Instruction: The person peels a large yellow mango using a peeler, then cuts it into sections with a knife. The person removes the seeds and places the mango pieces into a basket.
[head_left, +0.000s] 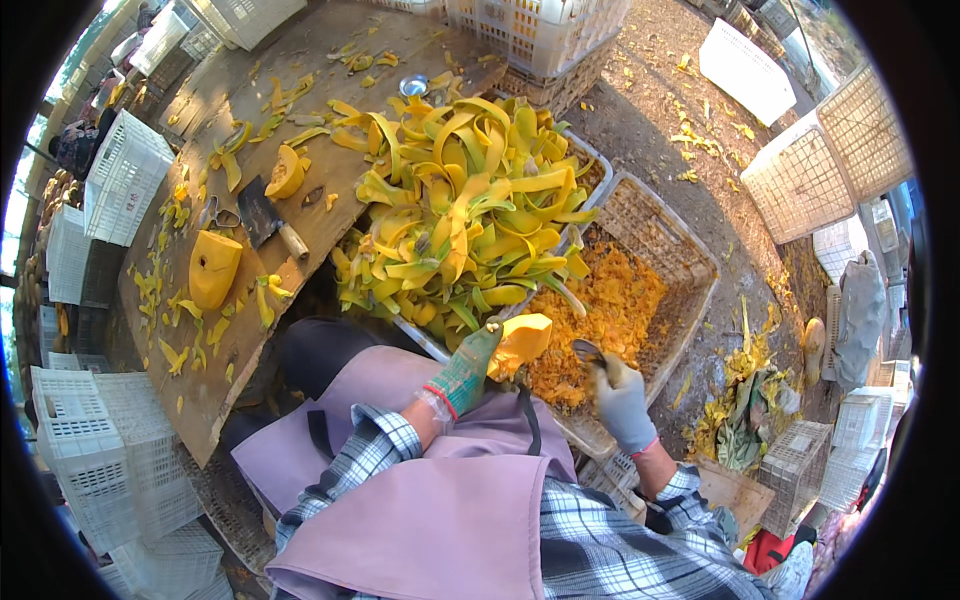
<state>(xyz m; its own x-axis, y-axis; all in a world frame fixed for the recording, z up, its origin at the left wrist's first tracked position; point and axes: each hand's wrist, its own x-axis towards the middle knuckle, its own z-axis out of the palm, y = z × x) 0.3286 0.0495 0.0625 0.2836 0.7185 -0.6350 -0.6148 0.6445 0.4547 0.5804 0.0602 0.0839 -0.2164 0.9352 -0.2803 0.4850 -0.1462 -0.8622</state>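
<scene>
My left hand (469, 371), in a green-palmed work glove, grips a peeled piece of pumpkin (523, 343) above my lap. Gloved in grey, my right hand (624, 405) is closed around a metal spoon (589, 349), its bowl a little right of the pumpkin piece. Below both hands lies a plastic crate (679, 225) holding orange pumpkin pulp and seeds (611, 292). A large heap of yellow-green pumpkin peels (465, 210) fills the neighbouring crate. The handle end of the spoon is hidden in my fist.
On the wooden board (322, 225) at left lie a cleaver (262, 214), a peeler (223, 216), a peeled pumpkin chunk (214, 268) and a cut pumpkin piece (287, 172). A small metal bowl (413, 85) sits at its far side. White crates (127, 180) are stacked around; peel scraps litter the ground.
</scene>
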